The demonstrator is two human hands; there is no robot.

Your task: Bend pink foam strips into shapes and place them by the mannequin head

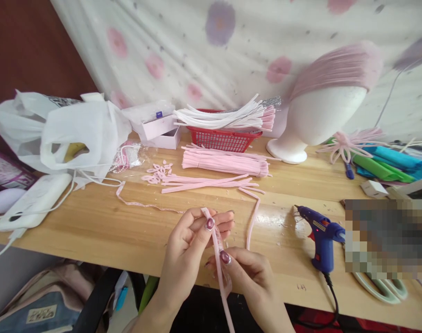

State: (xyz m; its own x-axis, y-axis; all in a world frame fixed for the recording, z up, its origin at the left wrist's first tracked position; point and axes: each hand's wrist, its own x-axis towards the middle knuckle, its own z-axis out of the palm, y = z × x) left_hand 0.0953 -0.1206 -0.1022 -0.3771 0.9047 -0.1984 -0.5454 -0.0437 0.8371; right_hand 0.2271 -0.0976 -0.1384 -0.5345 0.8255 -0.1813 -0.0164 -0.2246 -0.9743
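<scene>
A pink pipe cleaner (226,306) runs down between my two hands over the front edge of the table. My left hand (185,259) pinches it near its upper end, thumb on top. Lower down, my right hand (254,280) pinches the same pipe cleaner between thumb and fingers. A thin pink tape measure (144,204) trails across the table to my left hand, and a translucent strip lies alongside the pipe cleaner between the hands. Beyond them are loose pink pipe cleaners (204,183) and several small pink loops (157,173). One bent pipe cleaner (253,217) lies right of my hands.
A blue glue gun (321,238) and scissors (380,289) lie at right. Behind stand a white foam head (321,111), a red basket (221,139) of pipe cleaners and a pink bundle (224,162). A white power bank (33,203) and plastic bag (23,120) are left.
</scene>
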